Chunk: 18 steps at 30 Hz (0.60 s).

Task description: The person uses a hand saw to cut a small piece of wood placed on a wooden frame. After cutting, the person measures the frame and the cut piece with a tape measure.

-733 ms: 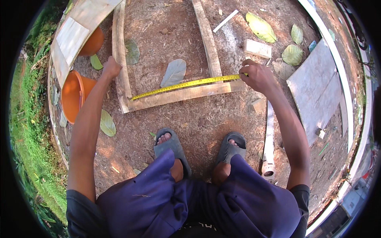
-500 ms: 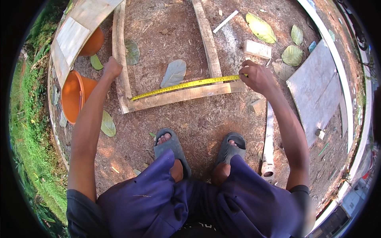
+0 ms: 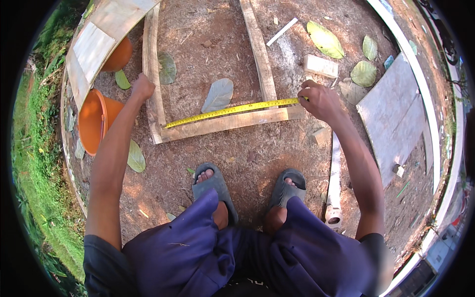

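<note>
One yellow tape measure (image 3: 237, 109), extended along a wooden bottom bar (image 3: 222, 125). My right hand (image 3: 320, 100): fingers pinched closed on the tape's right end. My left hand (image 3: 143, 88): fingers curled closed beside the left bar (image 3: 151, 44); contents, I cannot tell.

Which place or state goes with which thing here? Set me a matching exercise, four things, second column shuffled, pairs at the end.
Things:
1. yellow tape measure
2. right hand
3. left hand
4. grey board

Places and states:
A. at the left wooden bar
B. on the ground, toward the right side of the view
C. pinching the strip at the right end of its visible stretch
D. stretched out along the near wooden bar

Right pairs: 1-D, 2-C, 3-A, 4-B.
</note>
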{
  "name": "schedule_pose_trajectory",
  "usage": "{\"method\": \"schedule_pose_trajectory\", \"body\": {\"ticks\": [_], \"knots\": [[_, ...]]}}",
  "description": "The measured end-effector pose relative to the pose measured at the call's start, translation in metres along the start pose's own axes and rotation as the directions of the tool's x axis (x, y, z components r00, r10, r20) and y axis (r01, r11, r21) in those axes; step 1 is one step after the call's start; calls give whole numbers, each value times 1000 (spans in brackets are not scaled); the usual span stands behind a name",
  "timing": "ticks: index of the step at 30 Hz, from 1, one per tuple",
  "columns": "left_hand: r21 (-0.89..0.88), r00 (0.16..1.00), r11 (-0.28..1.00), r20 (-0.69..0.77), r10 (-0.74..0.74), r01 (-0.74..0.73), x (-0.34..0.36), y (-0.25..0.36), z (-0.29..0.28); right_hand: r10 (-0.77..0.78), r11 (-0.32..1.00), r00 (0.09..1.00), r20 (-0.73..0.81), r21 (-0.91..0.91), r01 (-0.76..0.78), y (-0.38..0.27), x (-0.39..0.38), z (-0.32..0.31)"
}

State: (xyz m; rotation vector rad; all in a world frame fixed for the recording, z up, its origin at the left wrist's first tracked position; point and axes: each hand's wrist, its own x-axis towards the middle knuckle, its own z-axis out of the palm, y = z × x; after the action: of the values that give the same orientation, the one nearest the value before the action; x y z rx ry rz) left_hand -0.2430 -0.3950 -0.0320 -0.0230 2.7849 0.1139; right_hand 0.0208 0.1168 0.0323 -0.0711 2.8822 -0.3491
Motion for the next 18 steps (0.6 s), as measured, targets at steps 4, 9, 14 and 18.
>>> {"method": "schedule_pose_trajectory", "body": {"ticks": [4,9,14,18], "knots": [[-26,1000,1000,10,-15,16,2,2,1,10,1000,1000,4,9,-10,0,-1,1],[-133,995,988,-55,-87,79,-3,12,2,12,1000,1000,11,11,-12,1,-2,2],[-217,977,967,-131,-167,136,19,19,-16,-4,1000,999,-34,11,4,2,0,0],[-332,968,936,-174,-182,117,39,37,-33,34,999,999,-23,19,-33,2,0,-17]]}}
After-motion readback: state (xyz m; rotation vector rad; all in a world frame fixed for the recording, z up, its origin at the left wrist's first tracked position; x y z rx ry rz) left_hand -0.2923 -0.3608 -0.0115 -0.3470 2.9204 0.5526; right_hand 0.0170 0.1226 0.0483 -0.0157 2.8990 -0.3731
